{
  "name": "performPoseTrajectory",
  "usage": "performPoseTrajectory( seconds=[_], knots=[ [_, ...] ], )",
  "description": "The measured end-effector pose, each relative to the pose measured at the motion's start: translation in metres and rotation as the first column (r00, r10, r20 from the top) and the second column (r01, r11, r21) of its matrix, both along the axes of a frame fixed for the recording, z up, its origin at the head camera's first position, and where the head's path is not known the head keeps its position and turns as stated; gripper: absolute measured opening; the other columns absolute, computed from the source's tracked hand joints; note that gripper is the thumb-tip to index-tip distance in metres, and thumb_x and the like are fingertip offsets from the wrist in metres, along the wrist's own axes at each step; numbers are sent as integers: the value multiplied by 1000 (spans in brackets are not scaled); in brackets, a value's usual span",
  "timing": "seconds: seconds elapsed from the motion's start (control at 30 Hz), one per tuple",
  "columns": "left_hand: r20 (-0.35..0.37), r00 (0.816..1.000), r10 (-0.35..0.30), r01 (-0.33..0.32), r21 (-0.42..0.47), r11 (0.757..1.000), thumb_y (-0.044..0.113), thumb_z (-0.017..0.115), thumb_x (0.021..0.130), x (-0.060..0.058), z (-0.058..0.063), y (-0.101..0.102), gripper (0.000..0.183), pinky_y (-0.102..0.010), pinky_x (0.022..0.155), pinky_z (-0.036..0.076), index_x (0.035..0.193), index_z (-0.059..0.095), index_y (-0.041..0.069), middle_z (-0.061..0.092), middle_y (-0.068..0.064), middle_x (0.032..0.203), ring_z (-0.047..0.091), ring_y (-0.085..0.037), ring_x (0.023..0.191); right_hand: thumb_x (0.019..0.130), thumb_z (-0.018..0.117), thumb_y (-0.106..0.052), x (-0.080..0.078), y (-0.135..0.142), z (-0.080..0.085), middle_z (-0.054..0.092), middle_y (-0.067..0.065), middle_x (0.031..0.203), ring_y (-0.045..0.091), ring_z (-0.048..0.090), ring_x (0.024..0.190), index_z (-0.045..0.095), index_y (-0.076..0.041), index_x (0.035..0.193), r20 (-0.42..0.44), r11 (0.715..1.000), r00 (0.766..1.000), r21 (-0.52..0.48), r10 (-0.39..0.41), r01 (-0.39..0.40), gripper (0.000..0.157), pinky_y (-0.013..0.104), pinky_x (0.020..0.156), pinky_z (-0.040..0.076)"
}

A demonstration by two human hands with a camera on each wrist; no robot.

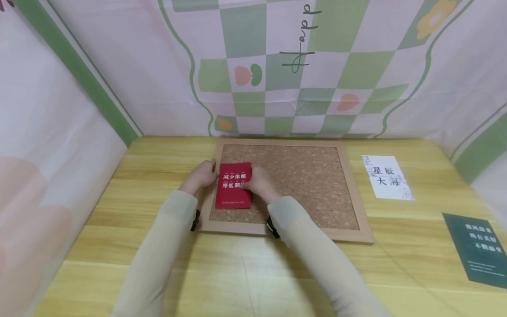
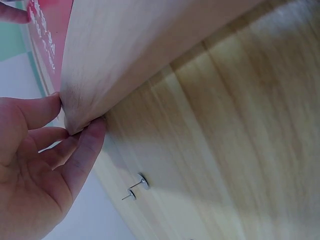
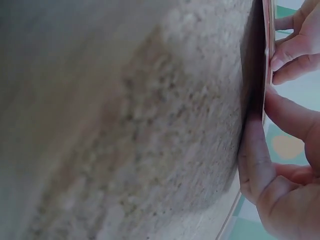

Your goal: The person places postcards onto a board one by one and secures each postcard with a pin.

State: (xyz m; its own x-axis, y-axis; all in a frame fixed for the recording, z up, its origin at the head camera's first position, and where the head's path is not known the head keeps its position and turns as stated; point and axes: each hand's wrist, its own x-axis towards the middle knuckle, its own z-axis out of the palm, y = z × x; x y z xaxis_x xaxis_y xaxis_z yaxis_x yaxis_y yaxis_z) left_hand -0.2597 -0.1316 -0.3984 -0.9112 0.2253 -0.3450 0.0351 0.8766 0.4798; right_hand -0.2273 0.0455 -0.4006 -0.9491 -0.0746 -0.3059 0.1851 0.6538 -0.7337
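A red card (image 1: 233, 194) with white writing lies over the left part of a wood-framed cork board (image 1: 305, 185). My right hand (image 1: 262, 182) pinches the card's right edge, thumb on top and fingers underneath, as the right wrist view shows. In that view the card's edge stands slightly off the cork. My left hand (image 1: 199, 176) is at the board's left frame (image 2: 125, 45). Its thumb presses the frame beside the card, and its other fingers curl against the outer side. Two metal thumbtacks (image 2: 143, 181) lie on the table near my left hand.
The board rests on a wood-grain table (image 1: 130, 198). Right of it lie a white card (image 1: 386, 189) with dark writing and a dark green card (image 1: 463, 246). A patterned cloth (image 1: 285, 101) hangs behind and at both sides of the table.
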Motion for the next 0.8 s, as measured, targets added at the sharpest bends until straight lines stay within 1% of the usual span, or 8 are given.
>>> performPoseTrajectory(
  seconds=[0.23, 0.47, 0.57, 0.7, 0.8],
  knots=[
    [5, 1000, 7, -7, -7, 1000, 20, 37, 103, -2, -2, 0, 56, -48, 117, 26, 150, 17, -4, 27, -26, 153, 28, -39, 142, 84, 71, -10, 1, -1, 1, 61, 16, 125, 29, 58, 116, 51, 2, 129, 2, 1000, 1000, 9, 26, -26, 51, 43, 103, 45],
    [3, 1000, 8, -8, -14, 1000, 20, 36, 103, -3, -3, 0, 56, -48, 117, 26, 150, 17, -4, 27, -26, 153, 28, -39, 142, 83, 72, -9, 4, -2, 4, 61, 17, 125, 30, 57, 117, 52, 3, 128, -25, 998, 998, 29, 53, -53, 51, 42, 105, 44],
    [1, 1000, 13, -13, -13, 1000, 21, 36, 103, -3, -3, 1, 56, -48, 117, 26, 150, 17, -4, 27, -25, 153, 28, -39, 142, 84, 71, -9, 6, -4, 5, 61, 16, 125, 29, 57, 116, 52, 3, 128, -32, 996, 997, 63, 64, -62, 49, 41, 104, 45],
    [4, 1000, 19, -19, -7, 1000, 21, 36, 104, -2, -3, 1, 56, -48, 117, 26, 150, 17, -4, 26, -25, 154, 28, -39, 142, 85, 71, -14, 8, -6, 7, 63, 15, 121, 27, 60, 111, 55, 2, 124, -36, 987, 997, 143, 75, -70, 45, 40, 99, 48],
    [7, 1000, 23, -23, 1, 1000, 21, 36, 104, -1, -2, 1, 56, -47, 117, 26, 150, 17, -3, 26, -24, 154, 27, -38, 143, 85, 71, -16, 9, -8, 8, 64, 14, 119, 26, 61, 107, 56, 1, 122, -30, 983, 997, 176, 67, -60, 43, 39, 95, 49]
  ],
)
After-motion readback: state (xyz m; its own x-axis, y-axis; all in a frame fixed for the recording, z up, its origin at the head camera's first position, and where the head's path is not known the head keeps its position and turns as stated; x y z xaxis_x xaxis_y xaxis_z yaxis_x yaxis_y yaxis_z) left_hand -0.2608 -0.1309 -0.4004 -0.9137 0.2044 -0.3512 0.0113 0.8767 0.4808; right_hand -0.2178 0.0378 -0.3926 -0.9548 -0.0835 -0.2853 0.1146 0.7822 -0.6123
